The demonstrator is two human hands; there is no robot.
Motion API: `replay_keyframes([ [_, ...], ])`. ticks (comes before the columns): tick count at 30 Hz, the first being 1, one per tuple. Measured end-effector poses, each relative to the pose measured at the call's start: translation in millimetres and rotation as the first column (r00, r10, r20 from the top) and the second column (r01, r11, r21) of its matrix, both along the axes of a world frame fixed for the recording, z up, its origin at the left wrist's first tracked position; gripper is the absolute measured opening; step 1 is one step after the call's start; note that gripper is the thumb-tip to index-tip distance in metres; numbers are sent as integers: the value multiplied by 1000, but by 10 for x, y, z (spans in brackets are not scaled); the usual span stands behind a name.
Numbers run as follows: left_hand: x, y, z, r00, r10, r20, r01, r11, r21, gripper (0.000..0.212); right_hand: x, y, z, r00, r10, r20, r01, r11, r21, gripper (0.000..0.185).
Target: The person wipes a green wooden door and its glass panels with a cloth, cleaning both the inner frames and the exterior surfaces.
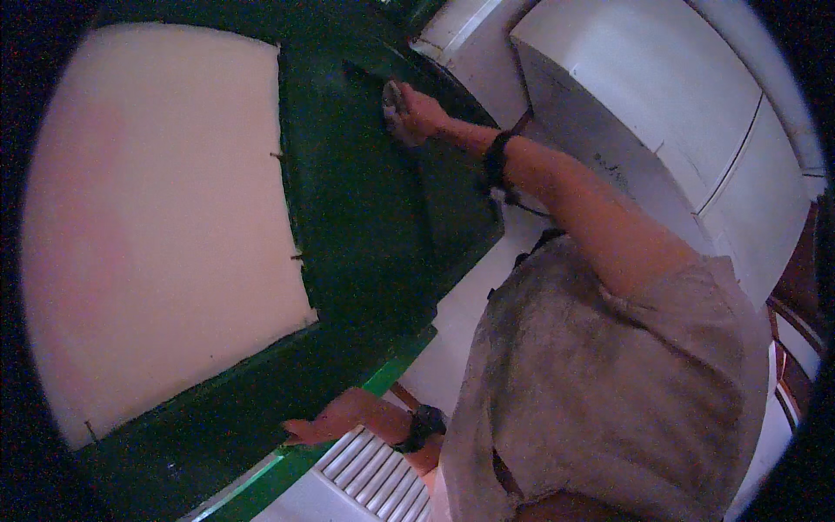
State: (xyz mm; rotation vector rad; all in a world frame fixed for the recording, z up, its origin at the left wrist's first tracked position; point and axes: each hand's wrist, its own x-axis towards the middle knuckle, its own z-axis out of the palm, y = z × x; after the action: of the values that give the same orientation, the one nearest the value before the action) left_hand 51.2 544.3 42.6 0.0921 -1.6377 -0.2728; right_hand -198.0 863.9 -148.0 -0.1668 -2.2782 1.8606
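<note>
My right hand (417, 117) is closed around a small greyish object (393, 104), perhaps a pad or a wad of cloth; the dim light hides what it is. That object is against a dark green surface (365, 196), and a dark wedge shows just beyond it, possibly a shadow. A large pale panel (176, 196) with small dark ticks along its edges is bordered by the green. Lower down, my left hand (326, 417) lies at the near edge of the green surface, by a bright green strip (398, 359). Its fingers are too dark to make out.
White slats (375, 476) are below my left forearm. To the right of my right arm stands a large white cabinet-like body (639, 85) with a seam. A dark band (499, 160) with a thin cable is on my right wrist; another band (424, 427) circles my left.
</note>
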Motion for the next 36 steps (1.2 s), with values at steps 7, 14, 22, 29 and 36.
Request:
replay_keyframes([
  [7, -188, 611, 119, 996, 77, 47, -73, 995, -73, 39, 32, -94, -102, 999, -27, -24, 34, 938, 345, 43],
  [14, -113, -32, 51, 946, -325, -2, 325, 945, 36, 46, 1174, -873, -189, 940, 302, 160, -339, 874, 348, 48],
  [22, -432, 212, 234, 978, -200, -56, 156, 886, -436, 37, 1626, -1320, -615, 947, 63, -315, 309, 91, 947, 33],
  [29, -667, 88, 105, 790, -585, -185, 613, 745, 264, 47, 1550, -649, 74, 412, 836, -364, 750, -537, -385, 34],
  [36, -814, 353, 248, 806, -575, -137, 581, 727, 367, 53, 1450, -291, 194, 728, 675, -121, -220, 63, -974, 34],
])
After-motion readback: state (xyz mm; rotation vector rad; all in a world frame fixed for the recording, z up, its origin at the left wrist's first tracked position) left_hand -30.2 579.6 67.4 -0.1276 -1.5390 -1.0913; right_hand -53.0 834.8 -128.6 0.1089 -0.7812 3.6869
